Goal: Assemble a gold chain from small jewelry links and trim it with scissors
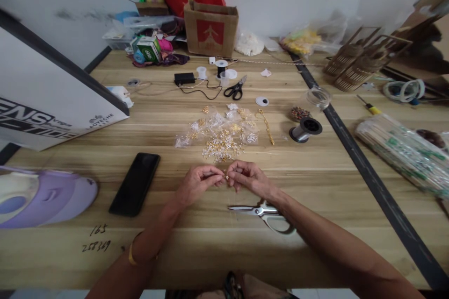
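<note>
A gold bangle [132, 256] on the left wrist sits nearest, well to the near left of the silver scissors [261, 211], which lie flat on the wooden surface [315, 182], partly under the right forearm. Just beyond the silver scissors the left hand [196, 184] and right hand [250, 178] meet fingertip to fingertip, each pinched narrow on a small gold piece [226, 178] held just above the surface. Left of the silver scissors lies a black phone [135, 183]. Farther beyond them spreads a pile of gold findings [221, 145] among clear bags, and beyond and right of them a wire spool [304, 130]. Far beyond the silver scissors lie black scissors [235, 89], then a cardboard box [210, 28] by the wall
</note>
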`<action>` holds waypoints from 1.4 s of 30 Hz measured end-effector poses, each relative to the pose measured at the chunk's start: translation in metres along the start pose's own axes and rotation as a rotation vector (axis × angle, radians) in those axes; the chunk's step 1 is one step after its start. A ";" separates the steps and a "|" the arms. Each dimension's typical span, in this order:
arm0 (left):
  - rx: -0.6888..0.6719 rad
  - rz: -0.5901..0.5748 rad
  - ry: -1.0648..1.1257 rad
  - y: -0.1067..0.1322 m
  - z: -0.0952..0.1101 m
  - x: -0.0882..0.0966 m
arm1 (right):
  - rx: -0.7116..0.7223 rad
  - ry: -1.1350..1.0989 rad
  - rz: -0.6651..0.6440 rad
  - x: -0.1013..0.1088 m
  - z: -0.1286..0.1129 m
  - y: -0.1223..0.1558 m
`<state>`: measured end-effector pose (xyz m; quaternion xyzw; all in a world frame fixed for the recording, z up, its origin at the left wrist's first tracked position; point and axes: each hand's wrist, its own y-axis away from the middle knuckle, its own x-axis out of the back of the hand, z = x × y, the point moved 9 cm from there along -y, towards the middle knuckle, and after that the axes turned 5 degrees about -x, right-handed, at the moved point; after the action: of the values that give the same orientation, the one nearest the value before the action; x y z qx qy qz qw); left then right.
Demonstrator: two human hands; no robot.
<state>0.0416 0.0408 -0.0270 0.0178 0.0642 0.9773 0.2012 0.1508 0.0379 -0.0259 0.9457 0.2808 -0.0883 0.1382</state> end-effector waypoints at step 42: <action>-0.014 -0.085 -0.202 0.002 0.007 -0.007 | -0.002 0.094 0.011 -0.004 0.002 0.001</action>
<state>0.0480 0.0374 -0.0199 0.1119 0.0376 0.9615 0.2481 0.1479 0.0342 -0.0267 0.9501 0.2820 -0.0427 0.1263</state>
